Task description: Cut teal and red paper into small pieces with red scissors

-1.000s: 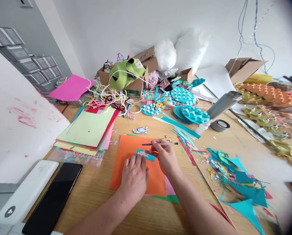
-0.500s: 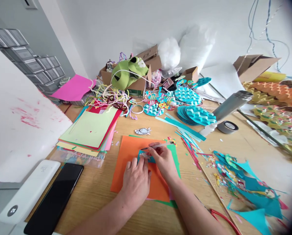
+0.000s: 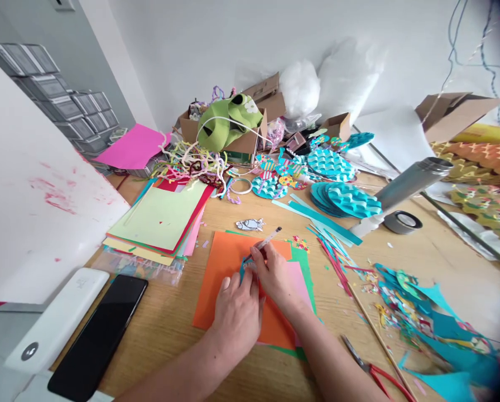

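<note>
My right hand (image 3: 274,274) pinches a pencil (image 3: 270,238), its upper end tilted up to the right and its tip low near a small blue piece of paper (image 3: 242,271). My left hand (image 3: 238,310) lies with its fingers stretched out, pressing the blue paper and a small pale paper cutout (image 3: 250,265) down; the fingers partly hide both. Beneath them is an orange sheet (image 3: 217,265), with pink paper (image 3: 297,274) and green paper (image 3: 302,258) showing under its right side. Just beyond the sheets lies a white fish-shaped paper cutout (image 3: 250,224) with drawn lines.
Stacked coloured paper (image 3: 162,215), a black phone (image 3: 101,335) and a white power bank (image 3: 59,318) are on the left. To the right lie red-handled pliers (image 3: 371,368), a thin stick (image 3: 373,324), paper scraps (image 3: 438,318), a steel flask (image 3: 413,181) and turquoise paper discs (image 3: 350,200).
The pencil has swung from nearly level to a steeper tilt, and its tip has moved around the cutout. The blue paper appears turned. The camera view has shifted slightly.
</note>
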Tool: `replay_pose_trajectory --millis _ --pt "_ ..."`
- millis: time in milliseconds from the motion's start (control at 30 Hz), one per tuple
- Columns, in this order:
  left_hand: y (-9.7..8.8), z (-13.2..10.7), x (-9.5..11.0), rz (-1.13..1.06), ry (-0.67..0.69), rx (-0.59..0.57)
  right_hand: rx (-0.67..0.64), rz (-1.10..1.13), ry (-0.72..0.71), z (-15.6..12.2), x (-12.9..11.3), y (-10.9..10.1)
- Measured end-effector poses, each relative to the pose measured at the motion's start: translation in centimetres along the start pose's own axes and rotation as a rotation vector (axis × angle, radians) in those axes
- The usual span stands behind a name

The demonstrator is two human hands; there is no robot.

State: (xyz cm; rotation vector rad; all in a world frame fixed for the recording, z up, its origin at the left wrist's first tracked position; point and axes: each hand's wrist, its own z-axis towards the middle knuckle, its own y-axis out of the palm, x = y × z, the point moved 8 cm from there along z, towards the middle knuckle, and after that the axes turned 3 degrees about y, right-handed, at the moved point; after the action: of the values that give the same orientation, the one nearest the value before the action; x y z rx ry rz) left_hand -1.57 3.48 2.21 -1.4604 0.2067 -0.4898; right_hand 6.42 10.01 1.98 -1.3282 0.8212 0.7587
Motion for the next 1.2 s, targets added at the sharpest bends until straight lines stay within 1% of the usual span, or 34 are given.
replay_pose_trajectory --millis 200,567,767,1200 --pt "0.13 -0.05 -0.09 -0.023 0.001 -0.008 -0.014 -0.086 -0.057 0.22 -0.49 0.55" --pt "-0.04 0.01 -0.14 -0.021 -0.009 0.008 -0.027 -0.169 -0.081 0.28 -0.41 0.58" --pt "-0.18 0.05 -0.1 -0.012 -0.005 0.034 -0.054 -0.161 -0.064 0.24 -0.33 0.83" --pt "-0.09 -0.02 -0.21 -0.014 -0.011 0.032 -0.072 -0.206 -0.048 0.27 -0.28 0.94"
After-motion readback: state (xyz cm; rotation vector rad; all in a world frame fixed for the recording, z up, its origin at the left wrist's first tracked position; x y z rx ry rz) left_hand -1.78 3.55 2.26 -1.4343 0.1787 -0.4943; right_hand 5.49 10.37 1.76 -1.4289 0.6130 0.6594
